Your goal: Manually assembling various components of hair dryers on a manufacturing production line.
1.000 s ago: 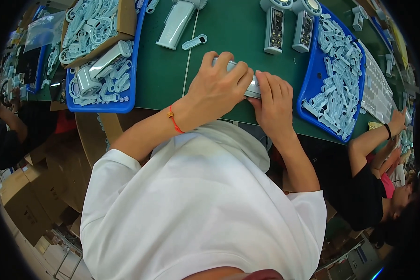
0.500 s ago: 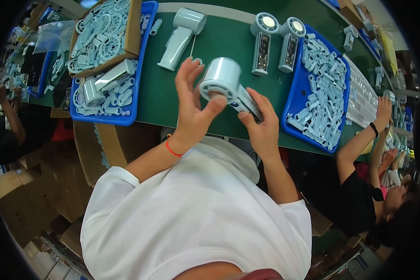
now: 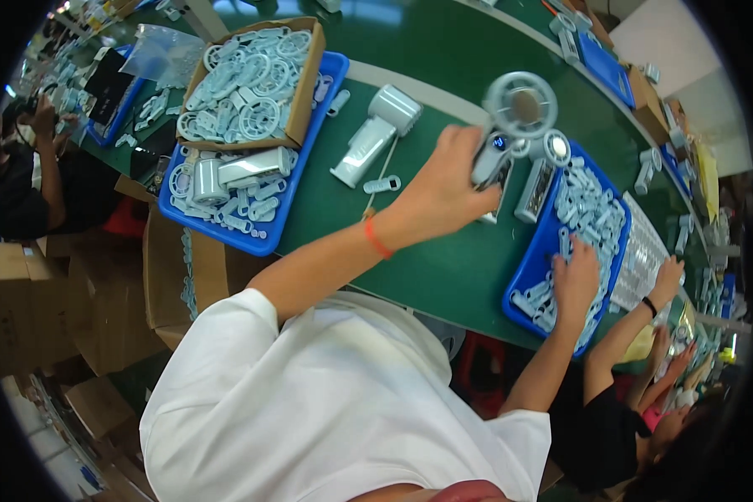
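At nine o'clock a blue tray (image 3: 251, 238) holds a box (image 3: 303, 100) of pale rings. The left hand (image 3: 439, 188) has its fingers wrapped round the handle of a small fan (image 3: 514, 117), lifted above the table (image 3: 427, 268) at twelve. It looks light, stiff plastic, smooth, the grille fragile; the handle is the safe hold. At three the right hand (image 3: 576, 280) rests spread in a parts tray (image 3: 527, 268), whether holding anything I cannot tell. The room is crowded, a co-worker (image 3: 636, 410) close by.

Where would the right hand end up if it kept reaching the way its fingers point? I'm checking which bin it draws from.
The right hand already rests in the blue tray, fingers pointing up it; straight on lie more pale plastic parts, probably.
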### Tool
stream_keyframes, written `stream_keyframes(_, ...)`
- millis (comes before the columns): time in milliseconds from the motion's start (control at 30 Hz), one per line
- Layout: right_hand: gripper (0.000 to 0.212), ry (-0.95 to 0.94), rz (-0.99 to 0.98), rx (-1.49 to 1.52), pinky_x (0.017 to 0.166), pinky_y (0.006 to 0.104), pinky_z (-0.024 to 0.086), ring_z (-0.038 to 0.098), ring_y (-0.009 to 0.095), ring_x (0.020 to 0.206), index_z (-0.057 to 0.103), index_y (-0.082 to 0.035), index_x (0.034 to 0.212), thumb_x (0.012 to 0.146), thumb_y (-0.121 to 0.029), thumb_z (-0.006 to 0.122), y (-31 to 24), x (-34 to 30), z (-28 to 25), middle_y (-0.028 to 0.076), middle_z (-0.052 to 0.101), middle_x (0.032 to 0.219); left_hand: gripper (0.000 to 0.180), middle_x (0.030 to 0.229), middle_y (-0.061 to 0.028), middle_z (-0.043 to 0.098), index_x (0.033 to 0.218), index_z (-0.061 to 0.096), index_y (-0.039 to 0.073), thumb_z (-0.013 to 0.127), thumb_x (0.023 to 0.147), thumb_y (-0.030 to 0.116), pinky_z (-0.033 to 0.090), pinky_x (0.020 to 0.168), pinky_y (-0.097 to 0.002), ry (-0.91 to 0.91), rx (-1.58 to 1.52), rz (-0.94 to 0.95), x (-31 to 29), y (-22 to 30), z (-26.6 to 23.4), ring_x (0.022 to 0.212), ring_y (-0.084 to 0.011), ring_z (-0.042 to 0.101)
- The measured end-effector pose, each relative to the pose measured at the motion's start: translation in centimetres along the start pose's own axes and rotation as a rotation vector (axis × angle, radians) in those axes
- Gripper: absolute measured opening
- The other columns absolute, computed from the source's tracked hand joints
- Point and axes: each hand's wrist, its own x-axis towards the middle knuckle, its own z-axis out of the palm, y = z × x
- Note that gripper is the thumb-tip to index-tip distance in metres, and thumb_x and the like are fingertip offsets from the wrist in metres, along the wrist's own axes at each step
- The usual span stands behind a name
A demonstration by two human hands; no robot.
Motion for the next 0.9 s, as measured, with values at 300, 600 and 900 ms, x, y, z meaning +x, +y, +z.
stream_keyframes(300,0.025,-0.054,-0.191,0.124,0.071,0.0406,0.040,0.051,0.032,0.082,0.052,-0.006,0.083,0.062,0.005,0.060,-2.0,1.1,0.8,0.012,0.054,0.083,0.044,0.101,-0.0200,0.062,0.099,0.064,0.005,0.065,0.067,0.036,0.049,0.082,-0.0364,-0.247,0.628,-0.307,22.9,-12.4,4.1,0.098,-0.0283,0.061)
stream_keyframes(600,0.023,-0.075,-0.121,0.354,0.069,0.0331,0.047,0.059,0.029,0.079,0.055,0.000,0.100,0.078,0.003,0.055,1.3,1.2,1.0,0.016,0.058,0.093,0.054,0.101,-0.0156,0.055,0.101,0.056,0.004,0.069,0.065,0.042,0.040,0.085,-0.0462,0.600,0.654,-0.567,29.3,-22.9,-8.4,0.103,-0.0294,0.050)
stream_keyframes(900,0.029,-0.159,0.165,0.801,0.065,0.0234,0.047,0.058,0.015,0.076,0.049,-0.002,0.114,0.085,0.002,0.049,1.5,1.3,1.0,0.010,0.056,0.099,0.066,0.125,-0.0178,0.045,0.122,0.046,0.001,0.065,0.067,0.032,0.029,0.100,-0.0457,0.416,0.523,-1.001,26.9,-30.1,-13.6,0.119,-0.0323,0.038)
